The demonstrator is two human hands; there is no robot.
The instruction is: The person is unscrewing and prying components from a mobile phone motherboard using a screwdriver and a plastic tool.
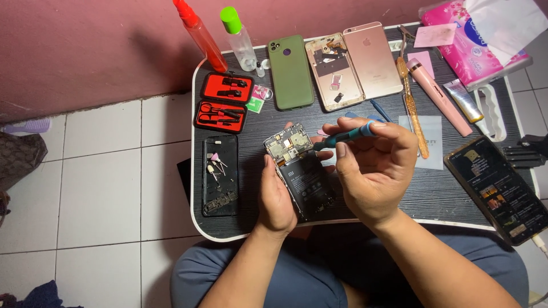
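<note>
My left hand [275,199] grips the lower left edge of an opened phone [301,171], back cover off, black battery and circuit board showing. My right hand [374,168] pinches a teal screwdriver [348,136], its tip pointing left onto the board near the phone's upper right corner. Both hands hover over a small dark lap table [399,199].
A black back cover holding small parts [220,174] lies to the left, above it a red tool case [224,101]. A green phone [290,71], a pink-gold phone shell [354,64], two bottles [238,37], a pink pen-like tool [438,96] and a lit phone [502,191] sit around.
</note>
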